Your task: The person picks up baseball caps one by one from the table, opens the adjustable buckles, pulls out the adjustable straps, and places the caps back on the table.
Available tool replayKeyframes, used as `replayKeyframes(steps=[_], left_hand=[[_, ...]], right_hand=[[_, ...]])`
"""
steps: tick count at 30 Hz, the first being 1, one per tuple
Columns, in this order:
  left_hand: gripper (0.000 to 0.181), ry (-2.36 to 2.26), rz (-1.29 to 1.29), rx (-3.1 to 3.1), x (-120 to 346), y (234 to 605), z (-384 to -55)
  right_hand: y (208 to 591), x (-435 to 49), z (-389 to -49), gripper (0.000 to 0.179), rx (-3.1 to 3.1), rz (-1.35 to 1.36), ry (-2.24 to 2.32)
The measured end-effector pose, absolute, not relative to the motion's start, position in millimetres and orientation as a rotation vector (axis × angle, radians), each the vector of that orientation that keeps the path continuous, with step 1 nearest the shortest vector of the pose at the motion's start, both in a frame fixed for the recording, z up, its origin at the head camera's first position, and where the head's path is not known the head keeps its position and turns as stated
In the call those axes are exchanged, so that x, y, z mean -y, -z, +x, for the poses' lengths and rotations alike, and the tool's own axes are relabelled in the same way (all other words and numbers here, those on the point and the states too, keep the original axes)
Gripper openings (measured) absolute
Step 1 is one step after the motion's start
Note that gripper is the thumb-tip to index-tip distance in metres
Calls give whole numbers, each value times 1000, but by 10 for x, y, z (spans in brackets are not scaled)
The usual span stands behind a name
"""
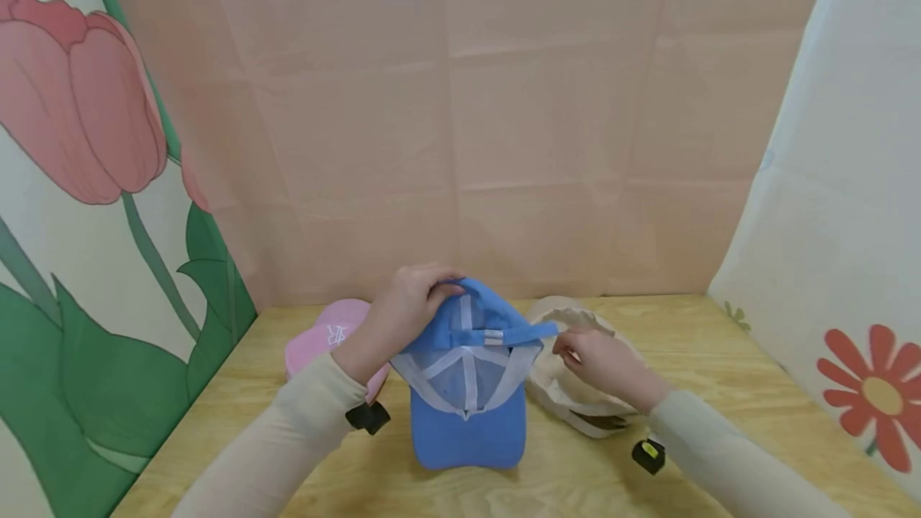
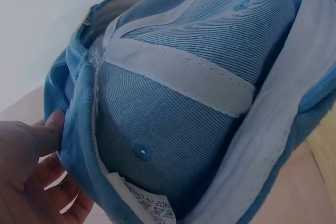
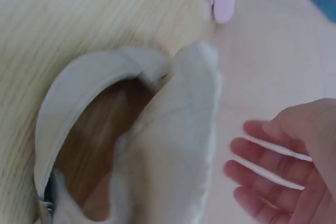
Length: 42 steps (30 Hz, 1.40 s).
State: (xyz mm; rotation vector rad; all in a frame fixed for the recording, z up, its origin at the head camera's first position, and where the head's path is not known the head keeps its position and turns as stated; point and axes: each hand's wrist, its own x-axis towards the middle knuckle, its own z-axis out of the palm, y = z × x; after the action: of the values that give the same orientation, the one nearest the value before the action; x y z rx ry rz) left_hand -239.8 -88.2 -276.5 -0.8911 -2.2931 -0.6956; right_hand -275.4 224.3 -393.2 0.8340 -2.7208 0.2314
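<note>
A blue baseball cap (image 1: 468,430) is held up over the table with its inside and lining facing me and its brim down. My left hand (image 1: 410,306) grips its edge at the upper left, thumb on the cloth. In the left wrist view, the thumb and fingers (image 2: 55,129) pinch the cap band, and a white care label (image 2: 142,198) shows inside. The blue back strap (image 1: 528,332), with a metal buckle (image 1: 493,337), sticks out to the right. Near its free end is my right hand (image 1: 600,358); in the right wrist view its fingers are loosely bent around nothing.
A beige cap (image 1: 568,402) lies inside-up on the wooden table (image 1: 576,486), behind and below my right hand. Partly behind my left forearm sits a pink cap (image 1: 316,350) with white lettering. A pink cloth backdrop (image 1: 460,142) rises at the table's far edge.
</note>
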Motion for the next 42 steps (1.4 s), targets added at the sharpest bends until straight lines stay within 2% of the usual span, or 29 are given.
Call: replayKeyframes(steps=[5, 9, 12, 15, 18, 22, 28, 37, 42], left_hand=[[16, 714, -902, 2256, 878, 2822, -2435], [15, 719, -912, 2219, 880, 2881, -2475], [14, 714, -925, 2182, 872, 2918, -2499], [14, 705, -943, 2155, 874, 2943, -2513], [14, 712, -952, 2140, 873, 2951, -2526], [13, 734, -970, 2125, 871, 2954, -2539], [14, 728, -983, 2120, 864, 2947, -2541], [15, 744, -981, 2135, 849, 2948, -2548], [14, 737, -978, 2140, 834, 2953, -2560]], right_hand=[[3769, -2187, -2480, 16, 2878, 942, -397], [3657, -2040, -2249, 16, 2885, 1195, -796], [3616, -1900, -2110, 15, 2784, 1248, -1174], [3623, -1732, -2034, 26, 2631, 1194, -1702], [3643, -1585, -1997, 33, 2404, 1024, -2328], [3659, -1458, -1954, 23, 2031, 763, -2834], [3650, -1358, -1918, 24, 1631, 689, -3045], [3721, -1359, -1886, 32, 1376, 729, -3150], [3732, -1340, -1895, 33, 1324, 650, -3222]])
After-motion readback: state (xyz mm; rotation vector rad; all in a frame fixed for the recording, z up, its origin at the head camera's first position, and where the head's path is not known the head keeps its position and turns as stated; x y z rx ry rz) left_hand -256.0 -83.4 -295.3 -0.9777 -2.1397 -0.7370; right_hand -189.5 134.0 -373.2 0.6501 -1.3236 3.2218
